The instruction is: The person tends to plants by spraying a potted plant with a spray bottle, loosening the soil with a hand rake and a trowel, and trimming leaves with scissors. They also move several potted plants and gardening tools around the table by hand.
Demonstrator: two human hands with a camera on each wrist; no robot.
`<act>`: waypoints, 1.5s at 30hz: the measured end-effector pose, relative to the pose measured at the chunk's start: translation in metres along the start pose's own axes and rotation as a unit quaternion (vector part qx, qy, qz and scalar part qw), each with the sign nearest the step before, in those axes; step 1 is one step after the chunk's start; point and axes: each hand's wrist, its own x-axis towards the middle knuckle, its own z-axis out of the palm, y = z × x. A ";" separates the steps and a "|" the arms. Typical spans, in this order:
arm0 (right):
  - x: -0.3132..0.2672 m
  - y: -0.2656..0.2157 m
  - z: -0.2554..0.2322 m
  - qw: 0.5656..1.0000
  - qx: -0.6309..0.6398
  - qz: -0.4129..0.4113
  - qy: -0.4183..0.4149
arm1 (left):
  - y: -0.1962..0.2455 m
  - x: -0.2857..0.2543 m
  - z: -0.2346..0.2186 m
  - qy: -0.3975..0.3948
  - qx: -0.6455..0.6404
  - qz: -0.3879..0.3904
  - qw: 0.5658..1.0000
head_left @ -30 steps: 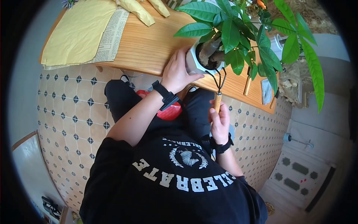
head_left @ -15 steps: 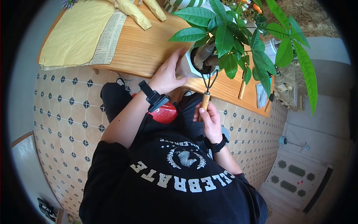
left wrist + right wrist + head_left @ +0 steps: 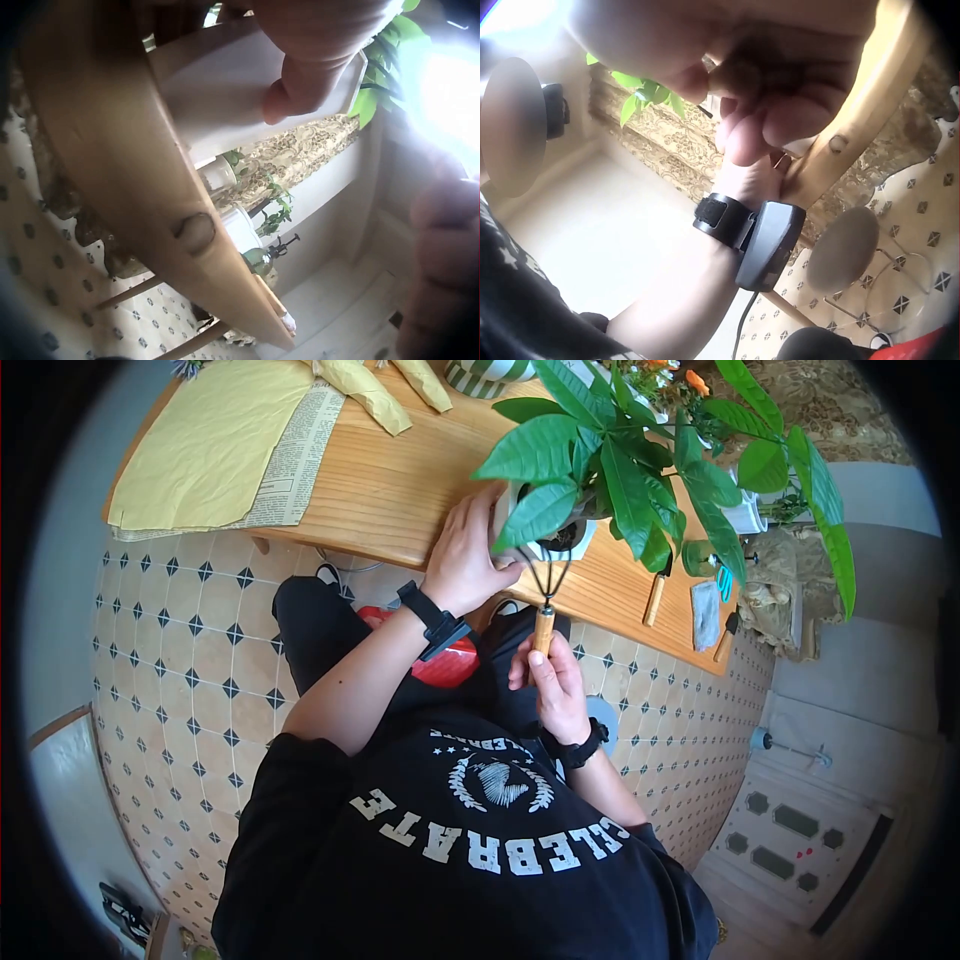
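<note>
A leafy potted plant (image 3: 630, 490) stands in a white angular flowerpot (image 3: 217, 90) at the table's near edge. My left hand (image 3: 462, 560) holds the pot's left side, with the thumb (image 3: 296, 94) against its near face in the left wrist view. In my right hand (image 3: 556, 678) is a three-pronged hand rake (image 3: 544, 628), gripped by its wooden handle. Its black prongs point at the pot and overlap the near rim in the head view. Dark soil (image 3: 568, 538) shows between the prongs and the leaves; the trunk is mostly hidden. Fingers hide the handle in the right wrist view.
Yellow paper (image 3: 205, 450) over newspaper (image 3: 298, 465) lies on the wooden table (image 3: 385, 485) at left. Rolled paper (image 3: 365, 395) is at the back. Right of the plant are a wooden-handled tool (image 3: 654, 600), a grey cloth (image 3: 705, 615) and a green spray bottle (image 3: 259, 259).
The rake has shifted left along the pot's near rim. The plant's leaves have swung nearer and lower, now covering most of the trunk. My left hand stays at the pot.
</note>
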 end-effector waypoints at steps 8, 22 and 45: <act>-0.008 -0.005 0.001 0.997 0.036 -0.061 0.028 | 0.002 0.003 0.003 0.058 0.031 0.050 0.997; -0.012 0.003 0.000 0.999 0.013 -0.023 0.038 | -0.031 -0.002 0.016 -0.023 -0.093 -0.007 0.995; -0.007 -0.004 0.005 0.996 0.034 -0.049 0.060 | -0.013 0.020 0.003 -0.085 -0.230 -0.030 0.969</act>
